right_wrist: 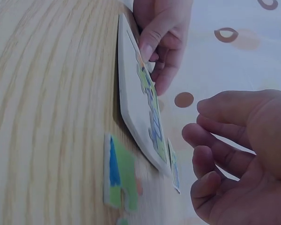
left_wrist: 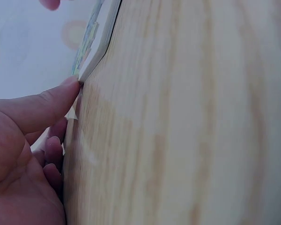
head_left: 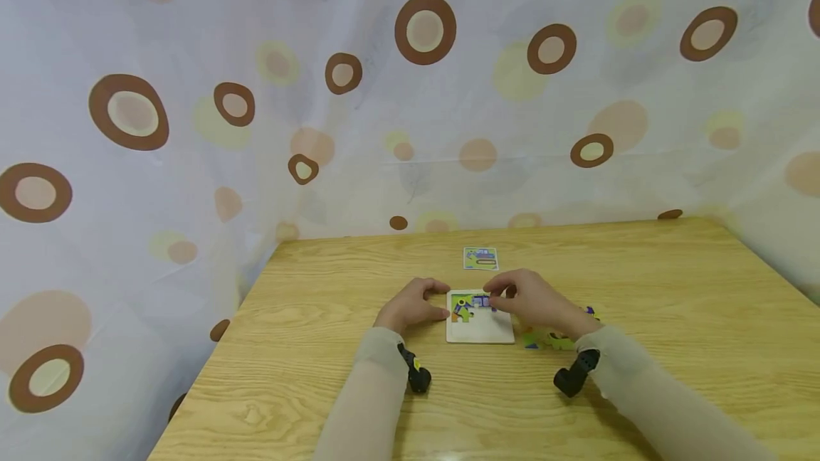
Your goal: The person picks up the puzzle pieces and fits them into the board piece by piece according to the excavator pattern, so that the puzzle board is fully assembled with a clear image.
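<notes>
Scatter risk on the right

Your left hand [head_left: 415, 305], thumb and fingers spread, touches the left edge of the board [head_left: 480, 333] on the bench [head_left: 320, 283]; your right hand [head_left: 533, 299], loosely bent with nothing visible in its grasp, hangs over the far right corner. Lowering it could scatter the loose pieces [head_left: 561, 342] alongside; a left-hand shove could skew the board.

On a light wood-grained tabletop [head_left: 307, 354] lie a square white jigsaw tray [head_left: 480, 333], partly filled, near the middle, a small colourful picture card [head_left: 480, 259] apart from its far edge, and loose, largely green jigsaw pieces [head_left: 561, 342] to its right.
</notes>
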Tool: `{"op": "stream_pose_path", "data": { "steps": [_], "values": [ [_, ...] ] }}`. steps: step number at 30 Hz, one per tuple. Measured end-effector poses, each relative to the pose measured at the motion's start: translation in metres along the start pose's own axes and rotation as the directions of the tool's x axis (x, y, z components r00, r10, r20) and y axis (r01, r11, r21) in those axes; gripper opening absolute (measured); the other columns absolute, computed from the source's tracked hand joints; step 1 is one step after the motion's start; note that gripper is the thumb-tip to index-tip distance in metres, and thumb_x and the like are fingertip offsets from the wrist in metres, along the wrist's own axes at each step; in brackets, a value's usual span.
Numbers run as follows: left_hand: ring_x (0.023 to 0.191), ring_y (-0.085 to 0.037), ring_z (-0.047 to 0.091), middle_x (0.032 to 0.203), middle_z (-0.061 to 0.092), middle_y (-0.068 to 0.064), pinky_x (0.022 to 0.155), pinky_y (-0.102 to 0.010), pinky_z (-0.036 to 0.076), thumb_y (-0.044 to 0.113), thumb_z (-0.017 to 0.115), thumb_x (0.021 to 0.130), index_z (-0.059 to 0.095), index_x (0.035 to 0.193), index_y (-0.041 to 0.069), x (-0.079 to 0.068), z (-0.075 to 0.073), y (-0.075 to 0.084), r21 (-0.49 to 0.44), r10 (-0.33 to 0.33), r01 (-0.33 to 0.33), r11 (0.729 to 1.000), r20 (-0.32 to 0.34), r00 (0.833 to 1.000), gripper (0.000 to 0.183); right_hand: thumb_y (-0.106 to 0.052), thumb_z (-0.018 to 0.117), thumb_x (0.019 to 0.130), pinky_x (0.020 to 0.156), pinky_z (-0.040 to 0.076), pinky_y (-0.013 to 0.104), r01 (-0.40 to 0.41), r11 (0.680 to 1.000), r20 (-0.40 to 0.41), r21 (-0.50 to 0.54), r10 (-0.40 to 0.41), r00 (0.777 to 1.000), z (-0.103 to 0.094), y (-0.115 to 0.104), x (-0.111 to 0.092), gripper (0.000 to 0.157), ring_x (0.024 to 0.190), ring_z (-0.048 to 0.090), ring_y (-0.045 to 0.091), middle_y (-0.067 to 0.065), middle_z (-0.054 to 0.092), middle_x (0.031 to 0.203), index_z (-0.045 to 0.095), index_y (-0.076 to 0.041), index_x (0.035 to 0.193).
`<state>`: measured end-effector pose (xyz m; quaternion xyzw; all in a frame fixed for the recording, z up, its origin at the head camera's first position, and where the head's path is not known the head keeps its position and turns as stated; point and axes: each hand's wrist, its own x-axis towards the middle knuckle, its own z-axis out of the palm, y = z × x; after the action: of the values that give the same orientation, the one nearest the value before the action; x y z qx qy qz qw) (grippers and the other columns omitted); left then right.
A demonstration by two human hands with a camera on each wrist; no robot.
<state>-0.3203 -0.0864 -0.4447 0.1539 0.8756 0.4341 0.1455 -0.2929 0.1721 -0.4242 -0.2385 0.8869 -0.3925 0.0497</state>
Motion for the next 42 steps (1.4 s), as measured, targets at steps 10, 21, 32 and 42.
{"op": "stream_pose_path", "data": {
  "steps": [10,21,32,42],
  "values": [
    [0.125,-0.026,0.047,0.138,0.053,-0.005,0.105,-0.044,0.038,0.012,0.075,0.089,0.063,0.132,0.012,-0.002,-0.001,0.000,-0.011,0.009,-0.009,1.000,0.009,1.000,0.045,-0.011,0.065,0.096,0.063,0.047,0.031,0.006,0.998,-0.049,-0.062,-0.010,0.999,-0.020,0.015,-0.018,0.025,0.079,0.053,0.020,0.001,0.065,0.098,0.069,0.000,0.117],
    [0.130,-0.028,0.045,0.139,0.054,-0.004,0.107,-0.044,0.037,0.012,0.075,0.089,0.061,0.134,0.012,-0.001,-0.001,0.001,-0.008,0.019,-0.019,1.000,0.018,1.000,0.047,-0.013,0.067,0.095,0.057,0.049,0.030,-0.022,0.998,-0.041,-0.052,0.019,0.999,-0.041,0.030,-0.037,0.029,0.078,0.054,0.022,0.005,0.063,0.100,0.067,0.001,0.120],
    [0.123,-0.026,0.047,0.138,0.054,-0.005,0.105,-0.043,0.038,0.011,0.075,0.089,0.061,0.135,0.012,-0.002,-0.002,0.002,0.003,0.025,-0.025,1.000,0.028,0.999,0.048,-0.011,0.067,0.094,0.058,0.048,0.030,-0.036,0.998,-0.048,-0.054,0.033,0.998,-0.055,0.043,-0.056,0.030,0.085,0.052,0.023,0.012,0.063,0.108,0.066,0.003,0.121],
    [0.120,-0.025,0.047,0.137,0.054,-0.005,0.104,-0.043,0.038,0.011,0.075,0.089,0.061,0.134,0.013,-0.001,-0.001,0.001,0.003,0.022,-0.022,1.000,0.024,0.999,0.047,-0.008,0.071,0.090,0.064,0.049,0.029,-0.049,0.992,-0.047,-0.112,0.044,0.998,-0.056,0.056,-0.065,0.030,0.090,0.053,0.022,0.010,0.065,0.113,0.068,-0.002,0.119]
  ]
}}
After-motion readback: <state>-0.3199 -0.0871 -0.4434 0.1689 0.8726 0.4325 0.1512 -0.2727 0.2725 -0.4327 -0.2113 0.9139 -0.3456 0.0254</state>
